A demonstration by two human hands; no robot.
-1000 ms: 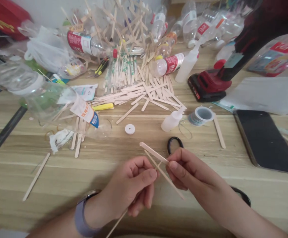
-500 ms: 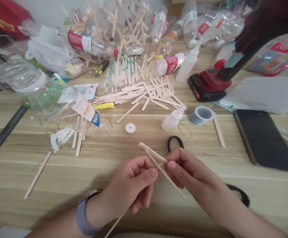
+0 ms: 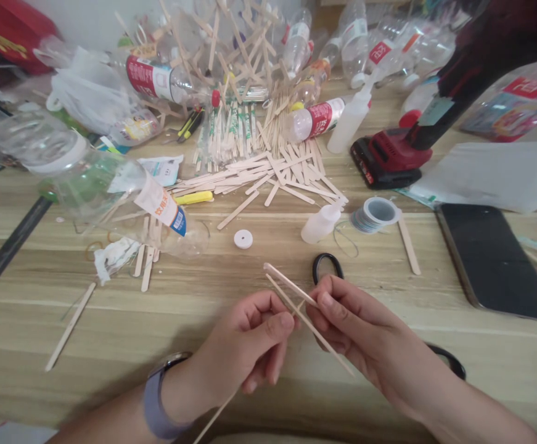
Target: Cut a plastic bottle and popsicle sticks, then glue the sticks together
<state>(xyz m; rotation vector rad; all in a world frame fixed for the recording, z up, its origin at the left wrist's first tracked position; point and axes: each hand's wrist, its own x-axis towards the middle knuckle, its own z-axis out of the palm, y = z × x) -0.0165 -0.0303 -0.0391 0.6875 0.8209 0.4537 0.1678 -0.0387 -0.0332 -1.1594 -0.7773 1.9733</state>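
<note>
My left hand [image 3: 259,339] is closed on a thin wooden stick [image 3: 215,419], whose lower end sticks out below the palm. Between thumb and fingers, my right hand [image 3: 349,324] pinches a flat craft stick [image 3: 289,282] pointing up to the left. A second thin stick [image 3: 328,340] slants across in front of both hands' fingertips, crossing the first near the left thumb; whether they are joined I cannot tell. Under the right hand and forearm lies a pair of scissors, with one black handle loop [image 3: 314,271] showing above; its other parts are mostly hidden.
Loose craft sticks [image 3: 286,176] are heaped at the middle back, before plastic bottles. Nearer stand a small squeeze bottle [image 3: 319,223] and a thread spool [image 3: 375,214]. A phone [image 3: 497,262] and a red-black power tool [image 3: 391,157] are on the right; a large clear bottle [image 3: 97,179] lies left.
My right hand has shifted its grip slightly, and the flat craft stick has moved a little right. A narrow gap now shows between it and the slanting thin stick. The left hand stays put.
</note>
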